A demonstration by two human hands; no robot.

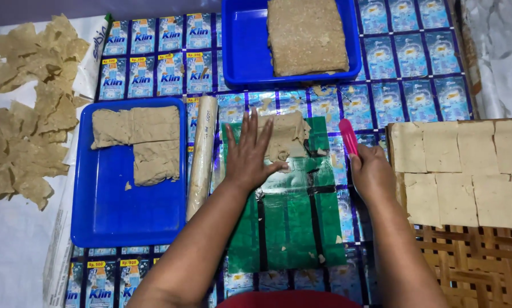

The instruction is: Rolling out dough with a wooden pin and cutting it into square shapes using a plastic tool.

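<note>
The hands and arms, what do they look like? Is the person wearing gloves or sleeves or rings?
Both hands are bare, with no gloves. The left hand shows no ring or watch, and neither does the right hand. Both forearms are uncovered as far as the picture shows, so no sleeves appear. At the bottom edge there is a bit of red clothing.

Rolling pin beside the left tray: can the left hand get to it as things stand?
Probably yes. The rolling pin lies just left of the left hand, which rests flat on the green sheet touching the dough piece. Nothing lies between them, and the hand holds nothing.
</note>
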